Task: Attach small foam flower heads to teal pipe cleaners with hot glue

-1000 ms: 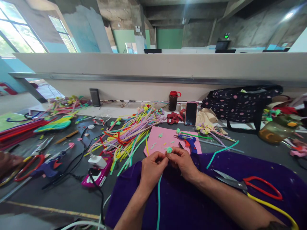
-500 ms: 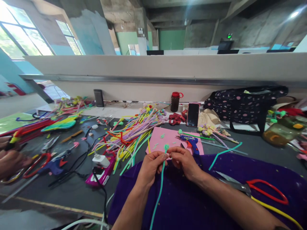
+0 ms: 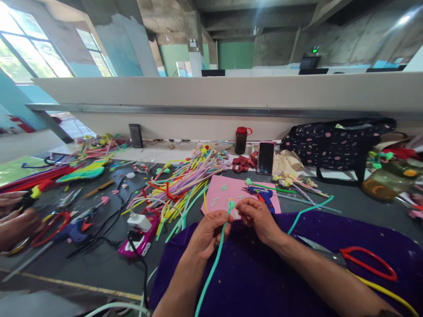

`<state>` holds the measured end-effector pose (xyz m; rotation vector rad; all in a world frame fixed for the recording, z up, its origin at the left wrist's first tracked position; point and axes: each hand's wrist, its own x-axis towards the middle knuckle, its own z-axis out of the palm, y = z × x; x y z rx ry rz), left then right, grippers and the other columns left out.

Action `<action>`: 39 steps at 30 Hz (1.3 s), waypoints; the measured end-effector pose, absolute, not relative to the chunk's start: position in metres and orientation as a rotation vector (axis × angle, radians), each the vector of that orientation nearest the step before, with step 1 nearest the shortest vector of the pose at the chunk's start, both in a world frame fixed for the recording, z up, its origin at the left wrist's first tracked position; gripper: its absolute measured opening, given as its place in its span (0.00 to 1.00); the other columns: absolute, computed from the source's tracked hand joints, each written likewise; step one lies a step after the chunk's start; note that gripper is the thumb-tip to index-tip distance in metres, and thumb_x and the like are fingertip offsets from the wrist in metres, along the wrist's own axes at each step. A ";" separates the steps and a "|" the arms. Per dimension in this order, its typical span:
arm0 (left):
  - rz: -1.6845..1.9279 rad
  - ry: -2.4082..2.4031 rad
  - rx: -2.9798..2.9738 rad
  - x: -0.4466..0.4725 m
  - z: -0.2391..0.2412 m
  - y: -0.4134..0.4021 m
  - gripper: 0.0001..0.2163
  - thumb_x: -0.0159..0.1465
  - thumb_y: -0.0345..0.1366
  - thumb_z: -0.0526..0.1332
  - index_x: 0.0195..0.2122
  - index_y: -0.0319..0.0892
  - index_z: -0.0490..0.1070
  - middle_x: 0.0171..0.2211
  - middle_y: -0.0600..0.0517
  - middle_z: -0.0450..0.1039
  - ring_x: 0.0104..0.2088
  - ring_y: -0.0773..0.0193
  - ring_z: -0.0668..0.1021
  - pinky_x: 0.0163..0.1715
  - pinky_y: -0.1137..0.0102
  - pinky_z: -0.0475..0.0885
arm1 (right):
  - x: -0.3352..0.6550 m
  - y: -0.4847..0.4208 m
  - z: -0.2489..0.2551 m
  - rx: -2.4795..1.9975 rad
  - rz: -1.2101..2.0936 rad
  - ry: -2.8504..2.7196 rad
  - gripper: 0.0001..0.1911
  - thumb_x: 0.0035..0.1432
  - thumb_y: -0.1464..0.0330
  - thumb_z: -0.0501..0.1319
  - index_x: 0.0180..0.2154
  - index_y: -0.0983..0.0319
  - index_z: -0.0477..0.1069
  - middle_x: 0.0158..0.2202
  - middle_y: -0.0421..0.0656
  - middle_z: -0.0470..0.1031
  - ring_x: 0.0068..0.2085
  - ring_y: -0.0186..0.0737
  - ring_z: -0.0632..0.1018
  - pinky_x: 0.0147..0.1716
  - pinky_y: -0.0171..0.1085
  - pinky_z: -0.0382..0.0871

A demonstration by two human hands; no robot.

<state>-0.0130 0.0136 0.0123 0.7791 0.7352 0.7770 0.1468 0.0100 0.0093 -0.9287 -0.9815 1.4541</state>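
Head view: over a purple cloth near the table's front edge, the left hand is closed around a teal stem. The right hand, fingers curled, pinches the green bud at its tip. Just beyond lie a pink foam sheet and a blue glue gun. Red-handled scissors rest at right, and a co-worker's hands show far left.
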 end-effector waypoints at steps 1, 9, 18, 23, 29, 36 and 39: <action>0.770 0.713 0.776 -0.013 0.012 0.014 0.09 0.51 0.38 0.61 0.26 0.36 0.68 0.13 0.56 0.64 0.08 0.79 0.57 0.08 0.80 0.45 | 0.147 0.010 0.009 -0.932 1.447 -0.985 0.06 0.47 0.68 0.60 0.27 0.64 0.70 0.19 0.35 0.65 0.16 0.24 0.60 0.14 0.28 0.49; 0.723 0.576 0.727 -0.011 0.012 0.013 0.07 0.53 0.36 0.58 0.25 0.36 0.65 0.13 0.56 0.63 0.08 0.80 0.56 0.07 0.82 0.47 | 0.149 0.010 0.011 -0.904 1.451 -1.005 0.05 0.48 0.70 0.56 0.22 0.64 0.66 0.17 0.35 0.63 0.16 0.25 0.61 0.15 0.28 0.49; 0.697 0.583 0.715 -0.012 0.011 0.014 0.07 0.53 0.35 0.56 0.24 0.37 0.64 0.13 0.56 0.62 0.08 0.78 0.57 0.07 0.80 0.46 | 0.150 0.011 0.015 -0.951 1.374 -1.057 0.09 0.50 0.67 0.55 0.21 0.63 0.63 0.17 0.35 0.62 0.16 0.26 0.60 0.15 0.29 0.48; 0.759 0.657 0.776 -0.011 0.013 0.013 0.08 0.52 0.37 0.58 0.23 0.37 0.65 0.13 0.56 0.62 0.10 0.76 0.60 0.09 0.79 0.49 | 0.149 0.011 0.017 -1.001 1.343 -1.116 0.07 0.49 0.68 0.55 0.23 0.63 0.65 0.14 0.33 0.59 0.15 0.25 0.57 0.15 0.28 0.46; 0.813 0.781 0.883 -0.016 0.014 0.010 0.09 0.49 0.38 0.63 0.23 0.38 0.67 0.13 0.57 0.65 0.10 0.78 0.58 0.10 0.79 0.47 | 0.149 0.010 0.016 -1.024 1.318 -1.171 0.07 0.50 0.67 0.55 0.24 0.63 0.65 0.14 0.33 0.59 0.15 0.26 0.58 0.15 0.28 0.48; 0.858 0.824 0.993 -0.015 0.014 0.007 0.10 0.44 0.38 0.66 0.20 0.37 0.68 0.13 0.55 0.66 0.11 0.78 0.57 0.12 0.78 0.45 | 0.149 0.008 0.018 -0.970 1.324 -1.188 0.04 0.51 0.68 0.55 0.26 0.62 0.64 0.15 0.33 0.58 0.15 0.26 0.59 0.14 0.28 0.48; 0.875 0.846 1.029 -0.013 0.015 0.007 0.10 0.43 0.37 0.67 0.19 0.37 0.68 0.14 0.55 0.66 0.11 0.77 0.57 0.12 0.77 0.45 | 0.150 0.008 0.018 -0.916 1.334 -1.196 0.02 0.49 0.70 0.57 0.28 0.62 0.64 0.16 0.32 0.59 0.15 0.25 0.59 0.14 0.28 0.49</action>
